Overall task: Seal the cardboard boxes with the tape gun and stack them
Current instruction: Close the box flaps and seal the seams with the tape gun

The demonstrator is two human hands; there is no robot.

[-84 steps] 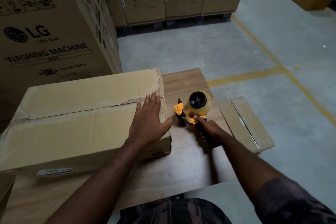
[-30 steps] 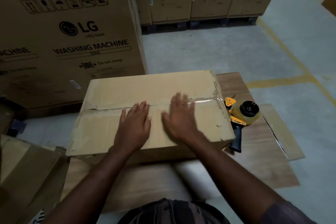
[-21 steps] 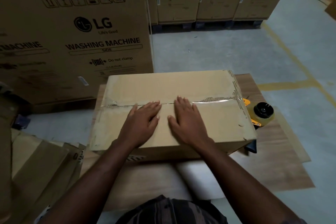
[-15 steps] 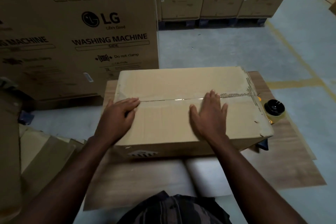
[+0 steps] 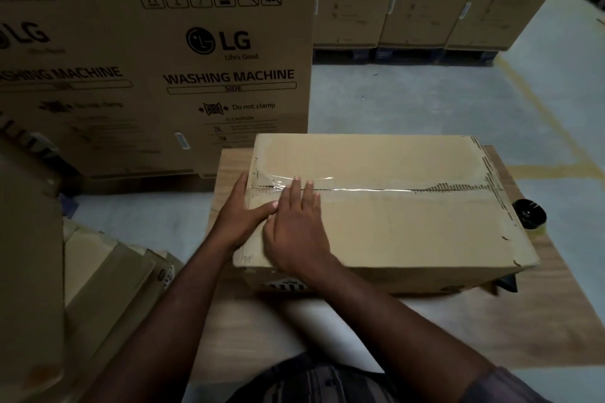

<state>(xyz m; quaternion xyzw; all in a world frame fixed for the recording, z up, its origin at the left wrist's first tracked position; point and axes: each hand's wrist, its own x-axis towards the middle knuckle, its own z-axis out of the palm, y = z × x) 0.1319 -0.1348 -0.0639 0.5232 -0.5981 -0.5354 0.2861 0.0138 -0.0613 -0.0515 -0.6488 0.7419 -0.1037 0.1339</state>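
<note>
As the seam stood: a strip of clear tape [image 5: 376, 189] ran along the centre join of the cardboard box [image 5: 409, 239] from the right edge to the left, so the top flaps appeared closed. Its left end looked wrinkled and partly lifted.
Box position: flat on the wooden worktop [image 5: 540, 321], in front of the tall washing-machine cartons [image 5: 196, 59].
Right hand: the right hand [image 5: 294, 232] lay flat on the box top near the left end of the seam, fingers straight and close together, tips on the tape, holding nothing.
Left hand: the left hand [image 5: 240, 216] sat at the box's left edge, fingers straight along that edge and thumb laid across the top, holding nothing.
Tape gun: the tape gun [image 5: 528, 217] lay on the worktop just beside the box's right end, in neither hand.
Step judged: pressing down the loose tape end, probably the close of sealing this face.
Left to do: stacking, as no stack of sealed boxes was visible.
Hidden: the box's underside and far side were unseen, so any tape there could not be told.
Partly hidden: the box corner covered most of the tape gun.
Unclear: a pale rounded shape [image 5: 327, 321] under the forearms could not be identified, and the flattened cardboard [image 5: 108, 275] at left was dim and cut off.
</note>
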